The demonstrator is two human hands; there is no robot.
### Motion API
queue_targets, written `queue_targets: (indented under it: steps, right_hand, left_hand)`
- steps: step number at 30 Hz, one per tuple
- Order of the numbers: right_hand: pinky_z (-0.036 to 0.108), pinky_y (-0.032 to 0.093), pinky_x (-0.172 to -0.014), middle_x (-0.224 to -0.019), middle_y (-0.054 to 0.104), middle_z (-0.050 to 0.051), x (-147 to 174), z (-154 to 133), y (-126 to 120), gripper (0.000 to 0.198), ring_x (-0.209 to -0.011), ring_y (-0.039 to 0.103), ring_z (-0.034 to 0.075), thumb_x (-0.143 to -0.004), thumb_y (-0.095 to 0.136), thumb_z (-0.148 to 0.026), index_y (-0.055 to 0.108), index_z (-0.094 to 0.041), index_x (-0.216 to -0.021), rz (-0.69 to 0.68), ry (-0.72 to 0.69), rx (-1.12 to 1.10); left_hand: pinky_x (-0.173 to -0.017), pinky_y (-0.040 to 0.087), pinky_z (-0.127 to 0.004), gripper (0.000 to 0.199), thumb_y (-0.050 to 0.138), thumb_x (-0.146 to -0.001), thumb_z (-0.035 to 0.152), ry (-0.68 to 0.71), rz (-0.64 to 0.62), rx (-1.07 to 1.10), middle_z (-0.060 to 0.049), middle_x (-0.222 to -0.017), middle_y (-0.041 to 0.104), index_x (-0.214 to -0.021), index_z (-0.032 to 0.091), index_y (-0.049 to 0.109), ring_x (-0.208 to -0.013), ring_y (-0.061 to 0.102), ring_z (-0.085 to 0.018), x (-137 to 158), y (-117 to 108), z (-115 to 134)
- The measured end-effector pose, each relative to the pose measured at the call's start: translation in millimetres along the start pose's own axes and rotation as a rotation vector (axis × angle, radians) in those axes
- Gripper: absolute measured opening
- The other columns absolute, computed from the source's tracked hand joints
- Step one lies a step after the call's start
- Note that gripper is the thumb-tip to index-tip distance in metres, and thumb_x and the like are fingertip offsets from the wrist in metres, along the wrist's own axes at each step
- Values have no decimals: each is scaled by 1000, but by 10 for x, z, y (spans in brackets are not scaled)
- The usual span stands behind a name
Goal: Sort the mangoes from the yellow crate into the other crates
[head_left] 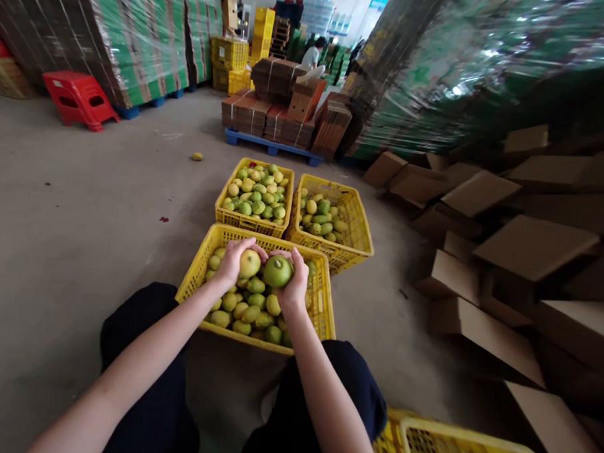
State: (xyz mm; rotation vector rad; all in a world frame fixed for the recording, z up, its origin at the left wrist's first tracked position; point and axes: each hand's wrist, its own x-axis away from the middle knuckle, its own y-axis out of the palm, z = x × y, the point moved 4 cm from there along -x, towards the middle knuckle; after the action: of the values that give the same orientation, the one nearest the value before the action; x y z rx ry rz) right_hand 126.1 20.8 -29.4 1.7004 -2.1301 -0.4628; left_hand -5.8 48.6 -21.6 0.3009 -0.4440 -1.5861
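L hand [233,262] curls fingers round 1 yellowish fruit [249,264], R hand [296,280] likewise w/ 1 green fruit [278,271], both over the front crate [323,301]! 2 more fruit crates [255,222] just behind, 1 red stool [82,97], gray flr [108,198], wrapped stacks [140,39] L & R.

The light is dim, plastic wrap [481,77] glares white, and outer edges blur.

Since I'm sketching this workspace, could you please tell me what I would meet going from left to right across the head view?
Red stool → stray fruit → held yellow fruit → held green fruit → open boxes.
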Motion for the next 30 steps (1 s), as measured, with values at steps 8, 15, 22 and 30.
queue_targets:
  steps: [8, 15, 22, 30]
  right_hand:
    - [33, 49, -68, -60, 68, 2, 93, -115, 9, 43, -59, 62, 19, -86, 58, -52, 74, -21, -61, 28, -219, 171]
    - [33, 56, -67, -62, 69, 4, 14, 23, -9, 44, -60, 63, 19, -84, 57, -57, 69, -20, -62, 91, 107, -16]
    - [28, 59, -56, -75, 74, 7, -40, 153, 13, 18, -65, 68, 19, -87, 55, -28, 67, -16, -90, 78, 555, -404]
    - [26, 50, -41, -61, 69, 8, -69, 220, -124, 57, -45, 60, 17, -95, 38, -61, 69, -14, -90, -28, 692, -249]
  left_hand:
    - [-67, 45, -30, 45, 56, -80, 48, 204, -98, -291, -4, -52, 66, -49, 19, 70, -56, 58, -17, 94, 3, 73]
    - [-63, 49, -28, 40, 48, -84, 34, -29, 38, -11, -5, -49, 59, -49, 19, 63, -56, 59, -17, 3, -23, 5]
    - [-62, 59, -26, 25, 41, -93, 22, -493, 348, 615, -8, -71, 66, -96, 13, 64, -66, 67, -18, -18, -10, -115]
    - [-39, 42, -22, 59, 41, -94, 67, -732, 85, 331, -3, -58, 57, -88, 13, 65, -42, 49, -12, -25, -46, -391]
